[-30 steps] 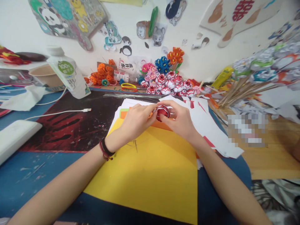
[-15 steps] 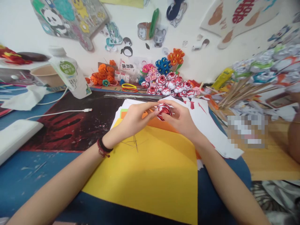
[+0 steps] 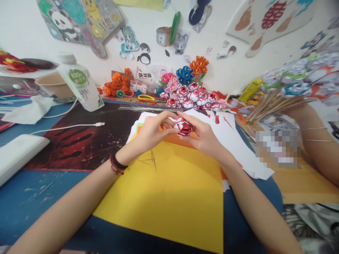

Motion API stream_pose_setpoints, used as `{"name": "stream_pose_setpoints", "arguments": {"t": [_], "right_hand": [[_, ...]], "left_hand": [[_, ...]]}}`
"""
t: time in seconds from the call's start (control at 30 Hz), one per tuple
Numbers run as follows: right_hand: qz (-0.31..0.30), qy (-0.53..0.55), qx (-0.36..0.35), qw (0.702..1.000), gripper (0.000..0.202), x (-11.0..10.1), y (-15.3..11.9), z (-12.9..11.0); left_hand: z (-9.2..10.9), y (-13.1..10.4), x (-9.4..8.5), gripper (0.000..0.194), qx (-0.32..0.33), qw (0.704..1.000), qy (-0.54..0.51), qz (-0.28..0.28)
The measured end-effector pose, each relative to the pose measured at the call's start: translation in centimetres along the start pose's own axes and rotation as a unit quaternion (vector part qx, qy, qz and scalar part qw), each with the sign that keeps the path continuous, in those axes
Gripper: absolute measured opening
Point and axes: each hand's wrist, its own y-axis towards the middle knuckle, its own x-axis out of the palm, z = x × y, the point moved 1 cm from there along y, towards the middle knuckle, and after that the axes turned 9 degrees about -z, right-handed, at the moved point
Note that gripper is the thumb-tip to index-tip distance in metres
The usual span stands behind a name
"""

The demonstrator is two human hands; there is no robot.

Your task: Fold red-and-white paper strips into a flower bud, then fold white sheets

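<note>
White wall (image 3: 225,76), with paper drawings fixed on it, stands behind a blue table (image 3: 29,208). Between the two hands, above the far edge of a yellow sheet (image 3: 172,197), is a red and white paper flower (image 3: 183,127). The left hand (image 3: 152,130) holds its left side with bent fingers, and the right hand (image 3: 206,135) holds the other side, its fingers curved around the petals. Both hands are narrow, closed on the flower. A dark band (image 3: 118,165) is around the left wrist.

On the yellow sheet, near the left wrist, lie some thin wires (image 3: 154,160). Under its far edge an orange sheet (image 3: 173,139) is visible, and white papers (image 3: 233,148) spread to the right. To the left is a black and red mat (image 3: 111,121), where the end of a white cable (image 3: 66,128) lies. Farther back are scissors (image 3: 147,99), and to their right a pile of similar flowers (image 3: 192,97). A white bottle (image 3: 81,84) leans at the back left. At the right, another person's arm (image 3: 316,141) is seen behind the stick bunch (image 3: 270,104).
</note>
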Motion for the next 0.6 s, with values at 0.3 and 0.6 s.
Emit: {"name": "stream_pose_setpoints", "arguments": {"t": [0.3,0.6], "right_hand": [[0.001,-0.085,-0.027,0.996,0.073,0.12,-0.12,-0.58],[-0.016,-0.091,-0.045,0.995,0.072,0.24,-0.15,-0.87]], "left_hand": [[0.45,-0.26,0.3,0.033,0.001,1.0,0.015,0.004],[-0.03,-0.2,0.55,0.038,-0.017,1.0,0.016,-0.008]]}}
